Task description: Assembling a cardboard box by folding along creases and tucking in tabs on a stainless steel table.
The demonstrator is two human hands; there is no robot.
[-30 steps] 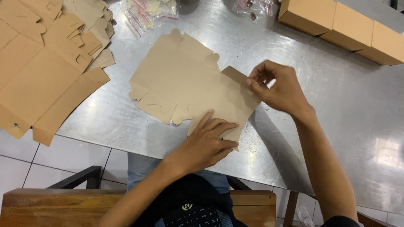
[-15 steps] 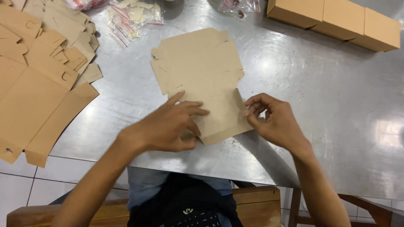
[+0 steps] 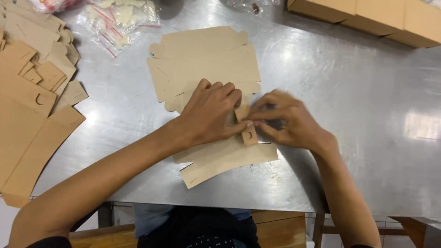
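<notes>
Since the earlier frames, both hands have been brought together over the middle of the flat brown die-cut cardboard box blank (image 3: 206, 69), which has been shifted so that its long axis now runs away from the person, from the near table edge towards the far side. The left hand (image 3: 209, 115) is laid palm-down on the blank, fingers bent and pressed onto the card, with the thumb reaching to the right. The right hand (image 3: 287, 121) is closed narrowly, thumb and fingertips pinched on a small brown cardboard tab with a half-moon slit (image 3: 248, 131), which is raised from the sheet between the two hands. That tab lies directly at the right hand's fingertips and just beside the left thumb; its own long axis runs roughly along that of the blank, tilted slightly. Both hands are about equally near to it, the right one being the one that grips it.

The blank is rested on a brushed stainless-steel table (image 3: 367, 92), its near end close to the table edge. A stack of further flat brown cardboard blanks (image 3: 27, 115) is seen at the left, clear plastic bags with pale contents (image 3: 121, 18) at the far left, and a row of assembled brown cardboard boxes (image 3: 381, 18) at the far right.
</notes>
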